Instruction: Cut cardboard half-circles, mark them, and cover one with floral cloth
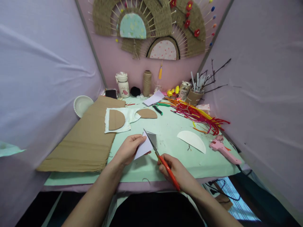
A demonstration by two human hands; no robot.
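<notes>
My left hand (129,147) pinches a small sheet of pale lilac paper (143,149) above the front middle of the table. In my right hand (174,168) is a pair of scissors (169,172) with red handles, the fingers closed round them. The blades point up and to the left and lie across the paper's right edge, close to my left thumb. Behind my left hand, a half-round cardboard piece (116,120) rests on a white cloth (128,115). A white half-circle (192,141) lies to the right of the scissors.
A large cardboard sheet (82,138) covers the table's left side. To the right are red and orange pipe cleaners (196,115) and a pink glue gun (224,150). Green-handled pliers (157,110), a bottle (123,85) and a twine spool (147,83) are at the back.
</notes>
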